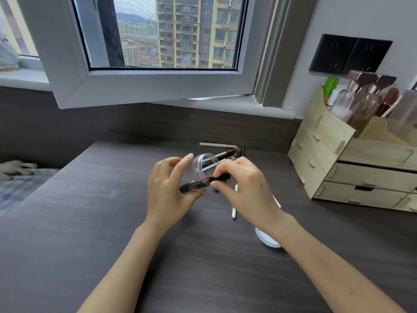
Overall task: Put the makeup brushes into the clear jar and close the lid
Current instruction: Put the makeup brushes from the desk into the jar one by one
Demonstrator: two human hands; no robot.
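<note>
While the left hand (pixel 168 188) cradles the clear jar (pixel 198 175) above the dark counter (pixel 94 222), its grip is closed around the jar's body, thumb below and fingers over the top. Jar tilted on its side, threaded mouth facing right and slightly away. Right hand (pixel 243 188) meets it at the mouth, grip pinching a black brush (pixel 216 178) with a red band; the brush's far end lies inside the jar, the near end sticks out past the rim under the fingertips.

Behind the jar, partly hidden by it and by the right hand: a small heap of remaining brushes (pixel 225 152) on the counter, one with a tan handle, others white or dark. Count not clear. Two white-handled brushes (pixel 234 213) lie below the right hand, their upper parts covered by it. White lid (pixel 268 240) rests on the counter near the right wrist, half hidden by the forearm, well apart from the jar.

Right side: a pale wooden drawer organiser (pixel 352 168) stands on the counter, glass bottles (pixel 358 102) with coppery caps in its top compartment. Black wall sockets (pixel 349 55) above it. An open window (pixel 144 64) swings inward over the back of the counter. At far left, a bed with checked cover (pixel 18 190), lower than the counter.
</note>
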